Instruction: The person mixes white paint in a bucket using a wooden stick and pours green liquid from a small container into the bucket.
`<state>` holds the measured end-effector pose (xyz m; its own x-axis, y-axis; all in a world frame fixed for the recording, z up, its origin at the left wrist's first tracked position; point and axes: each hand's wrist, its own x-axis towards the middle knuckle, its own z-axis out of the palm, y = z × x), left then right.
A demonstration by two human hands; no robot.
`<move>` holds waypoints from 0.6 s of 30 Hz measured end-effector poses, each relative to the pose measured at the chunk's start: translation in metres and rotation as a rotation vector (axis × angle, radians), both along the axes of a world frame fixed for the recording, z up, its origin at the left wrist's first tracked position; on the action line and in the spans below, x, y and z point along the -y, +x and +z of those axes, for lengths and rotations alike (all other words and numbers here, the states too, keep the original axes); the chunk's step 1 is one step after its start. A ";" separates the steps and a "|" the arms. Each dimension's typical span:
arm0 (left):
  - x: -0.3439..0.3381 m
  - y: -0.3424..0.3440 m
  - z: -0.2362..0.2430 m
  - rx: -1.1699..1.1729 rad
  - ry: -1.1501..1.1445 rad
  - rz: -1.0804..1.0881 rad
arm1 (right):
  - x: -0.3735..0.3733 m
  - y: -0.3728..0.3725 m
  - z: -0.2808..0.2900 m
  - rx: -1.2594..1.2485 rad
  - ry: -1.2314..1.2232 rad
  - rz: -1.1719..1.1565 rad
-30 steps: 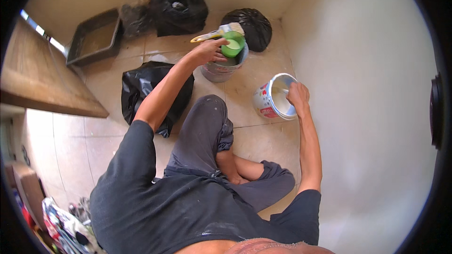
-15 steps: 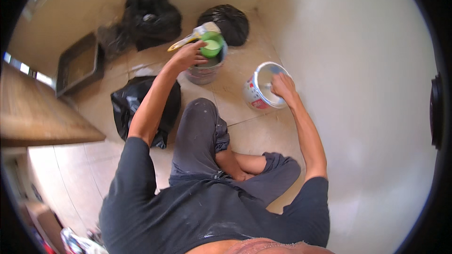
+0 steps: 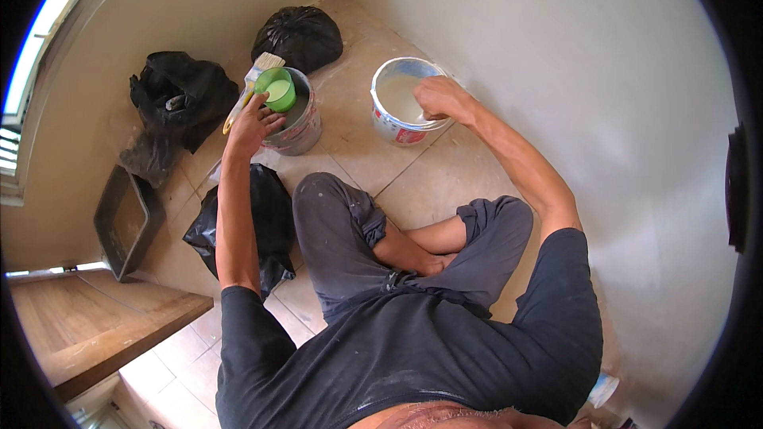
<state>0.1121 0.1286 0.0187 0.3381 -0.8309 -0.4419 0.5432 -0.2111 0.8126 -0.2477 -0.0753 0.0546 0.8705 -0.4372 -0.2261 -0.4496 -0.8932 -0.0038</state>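
Fingers of the left hand touch the green cup, grip unclear; hold it level. Right hand, closed over the white bucket, should move gently.

The cup is green, the right bucket white with red patches, the round bag black.

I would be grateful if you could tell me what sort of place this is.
It appears to be a room corner, perhaps in a home, used as a work spot: plain pale walls meet above a tiled floor, where a white bucket stands.
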 end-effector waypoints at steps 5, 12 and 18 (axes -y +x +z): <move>0.005 -0.001 -0.001 -0.038 0.017 0.041 | 0.007 0.016 -0.021 0.199 -0.072 -0.035; 0.005 -0.002 0.003 -0.032 -0.032 -0.017 | 0.038 0.010 -0.026 0.261 -0.310 -0.039; 0.002 -0.003 0.003 -0.023 -0.002 0.013 | 0.021 -0.012 -0.008 0.071 -0.174 0.013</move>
